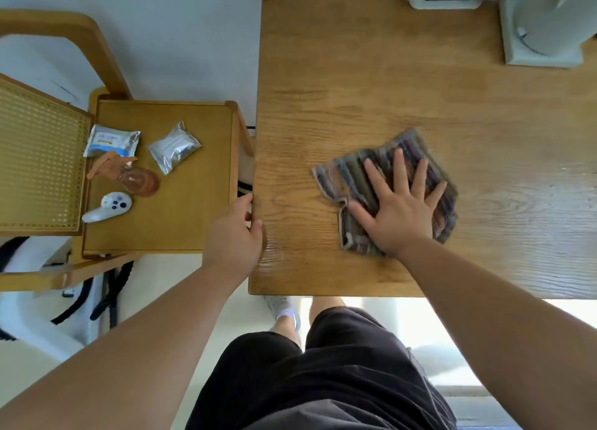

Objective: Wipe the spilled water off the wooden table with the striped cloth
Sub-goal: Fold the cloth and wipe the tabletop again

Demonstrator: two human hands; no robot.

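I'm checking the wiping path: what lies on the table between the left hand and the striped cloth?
Nothing: in the head view, only bare table shows between the left hand, gripping the table's edge, and the cloth under the right hand.

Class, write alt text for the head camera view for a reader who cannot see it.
Seen from above, a person's right hand presses flat, fingers spread, on a striped cloth on a wooden table, while the left hand grips the table's left edge. Beside it, a lower wooden surface holds two foil packets and a white controller.
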